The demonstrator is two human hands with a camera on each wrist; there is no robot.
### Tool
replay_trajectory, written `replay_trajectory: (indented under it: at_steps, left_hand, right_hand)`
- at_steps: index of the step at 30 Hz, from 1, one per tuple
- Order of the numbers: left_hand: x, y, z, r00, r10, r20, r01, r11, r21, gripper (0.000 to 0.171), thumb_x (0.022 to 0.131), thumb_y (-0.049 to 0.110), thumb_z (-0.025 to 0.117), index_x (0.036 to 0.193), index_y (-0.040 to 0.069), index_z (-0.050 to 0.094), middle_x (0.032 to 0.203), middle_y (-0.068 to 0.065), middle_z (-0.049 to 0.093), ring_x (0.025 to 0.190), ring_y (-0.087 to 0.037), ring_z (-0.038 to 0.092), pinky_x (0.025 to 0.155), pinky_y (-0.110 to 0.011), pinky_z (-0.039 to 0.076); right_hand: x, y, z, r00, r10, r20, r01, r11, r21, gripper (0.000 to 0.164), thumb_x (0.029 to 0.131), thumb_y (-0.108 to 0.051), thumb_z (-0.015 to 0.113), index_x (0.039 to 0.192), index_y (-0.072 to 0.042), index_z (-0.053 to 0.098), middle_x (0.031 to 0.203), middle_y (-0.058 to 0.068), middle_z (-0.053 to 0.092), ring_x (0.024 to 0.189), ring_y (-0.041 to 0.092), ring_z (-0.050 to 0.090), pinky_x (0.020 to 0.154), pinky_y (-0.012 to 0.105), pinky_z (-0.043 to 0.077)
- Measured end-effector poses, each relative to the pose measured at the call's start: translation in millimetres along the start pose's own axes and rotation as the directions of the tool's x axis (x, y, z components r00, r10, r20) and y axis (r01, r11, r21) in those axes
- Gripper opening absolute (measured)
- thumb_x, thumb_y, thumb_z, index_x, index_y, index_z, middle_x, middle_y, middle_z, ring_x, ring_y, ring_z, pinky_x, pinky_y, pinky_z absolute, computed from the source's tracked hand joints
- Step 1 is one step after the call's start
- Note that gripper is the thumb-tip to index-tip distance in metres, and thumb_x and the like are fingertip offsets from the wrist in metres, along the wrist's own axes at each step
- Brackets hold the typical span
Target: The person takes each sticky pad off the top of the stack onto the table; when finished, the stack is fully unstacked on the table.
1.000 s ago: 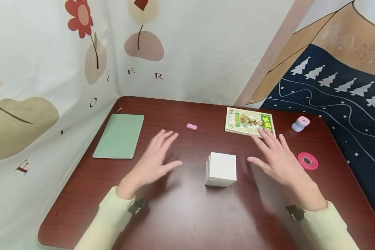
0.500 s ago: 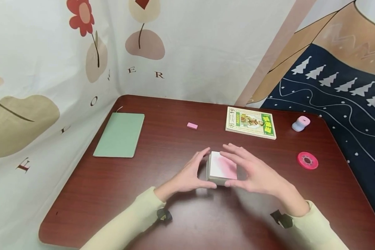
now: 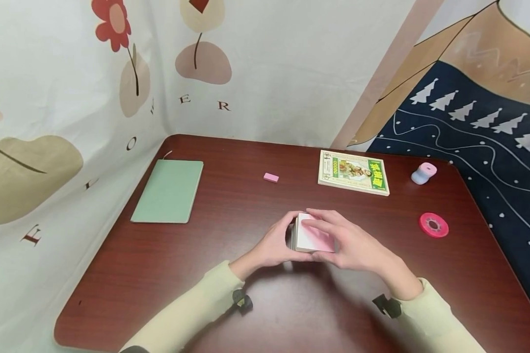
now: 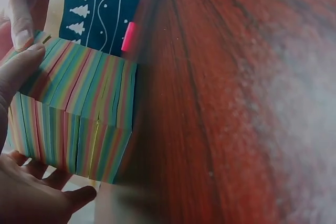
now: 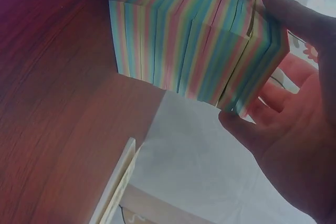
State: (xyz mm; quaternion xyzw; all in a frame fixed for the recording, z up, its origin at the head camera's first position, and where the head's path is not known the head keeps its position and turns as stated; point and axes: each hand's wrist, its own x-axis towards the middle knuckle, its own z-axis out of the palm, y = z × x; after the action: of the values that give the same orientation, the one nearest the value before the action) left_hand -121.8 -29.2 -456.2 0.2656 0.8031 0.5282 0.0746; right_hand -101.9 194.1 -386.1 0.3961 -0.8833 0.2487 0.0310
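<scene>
While both hands point(image 3: 271, 245) point(image 3: 355, 245) grip the striped paper stack point(image 5: 191, 40), a pink block point(image 3: 271, 177) lies beyond it

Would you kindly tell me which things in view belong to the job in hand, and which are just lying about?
Apparently part of the job:
stack of striped-edged paper pads
left hand and right hand, both round the stack

Lying about, with neither hand on them:
green notebook
small pink block
illustrated book
pink-and-blue spool
bright pink ring
</scene>
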Motion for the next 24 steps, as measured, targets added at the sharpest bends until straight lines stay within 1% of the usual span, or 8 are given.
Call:
replay_trajectory:
  at_steps: [5,10,13,15,17,20,22,24]
  left_hand:
    - [0.8,0.8,1.0,1.0,0.015,-0.009,-0.016,0.998,-0.054,0.092,0.063,0.029,0.094,0.138,0.024,0.042,0.127,0.008,0.055,0.11,-0.012,0.052,0.096,-0.042,0.044]
    - [0.3,1.6,1.6,1.0,0.007,-0.01,-0.008,0.998,-0.064,0.087,0.065,0.027,0.093,0.136,0.024,0.043,0.124,0.008,0.056,0.11,-0.011,0.053,0.096,-0.038,0.043]
    - [0.4,1.5,1.6,1.0,0.007,-0.007,-0.008,0.997,-0.075,0.087,0.065,0.026,0.093,0.136,0.024,0.042,0.125,0.007,0.056,0.11,-0.012,0.053,0.096,-0.037,0.043]
    - [0.7,1.2,1.3,1.0,0.01,-0.002,-0.01,0.996,-0.086,0.087,0.065,0.024,0.092,0.137,0.023,0.042,0.124,0.006,0.057,0.11,-0.014,0.054,0.096,-0.039,0.043]
    - [0.8,0.9,1.1,1.0,0.01,0.004,-0.01,0.995,-0.099,0.087,0.065,0.024,0.092,0.136,0.022,0.042,0.122,0.005,0.057,0.109,-0.016,0.054,0.094,-0.04,0.045]
    - [1.1,0.2,1.0,1.0,0.008,0.009,-0.007,0.994,-0.111,0.085,0.066,0.024,0.092,0.136,0.022,0.043,0.121,0.005,0.057,0.108,-0.016,0.055,0.092,-0.039,0.046]
    - [1.1,-0.1,1.0,1.0,0.003,0.012,-0.002,0.994,-0.112,0.085,0.066,0.024,0.092,0.135,0.022,0.043,0.12,0.006,0.057,0.109,-0.014,0.055,0.092,-0.039,0.045]
    - [0.9,-0.2,0.9,1.0,-0.002,0.014,0.004,0.993,-0.116,0.085,0.066,0.023,0.092,0.135,0.023,0.043,0.121,0.006,0.057,0.111,-0.014,0.055,0.093,-0.04,0.045]
  right_hand:
    - [2.4,-2.2,-2.4,1.0,0.024,0.015,-0.023,1.0,-0.008,0.066,0.076,-0.033,0.084,0.136,-0.017,0.059,0.143,0.006,0.049,0.127,0.02,0.045,0.096,0.042,0.046]
    - [3.2,-3.6,-5.0,0.999,0.036,0.027,-0.035,0.999,-0.016,0.064,0.077,-0.033,0.083,0.135,-0.017,0.06,0.141,0.005,0.05,0.127,0.018,0.045,0.096,0.041,0.046]
    - [2.5,-3.3,-7.7,0.999,0.037,0.021,-0.037,0.999,-0.016,0.064,0.077,-0.033,0.083,0.135,-0.018,0.06,0.14,0.004,0.05,0.126,0.018,0.044,0.095,0.04,0.046]
    - [1.5,-2.2,-11.6,0.999,0.049,0.013,-0.049,0.999,0.002,0.065,0.076,-0.032,0.084,0.135,-0.019,0.06,0.141,0.002,0.049,0.126,0.018,0.044,0.095,0.041,0.046]
    - [0.4,0.5,-17.0,0.997,0.072,0.001,-0.072,0.997,0.032,0.066,0.075,-0.03,0.085,0.135,-0.019,0.059,0.141,0.001,0.048,0.126,0.018,0.044,0.094,0.042,0.046]
    - [-0.9,8.8,-27.2,0.991,0.133,-0.032,-0.13,0.987,0.092,0.07,0.073,-0.025,0.087,0.137,-0.021,0.058,0.141,0.0,0.048,0.126,0.019,0.044,0.096,0.046,0.043]
    - [-2.4,18.4,-32.9,0.981,0.181,-0.067,-0.173,0.978,0.114,0.073,0.072,-0.023,0.088,0.138,-0.02,0.057,0.141,0.001,0.048,0.126,0.021,0.045,0.097,0.049,0.041]
    - [-5.0,31.4,-36.5,0.967,0.234,-0.102,-0.222,0.968,0.119,0.074,0.071,-0.022,0.088,0.138,-0.019,0.057,0.141,0.002,0.049,0.124,0.023,0.046,0.096,0.049,0.041]
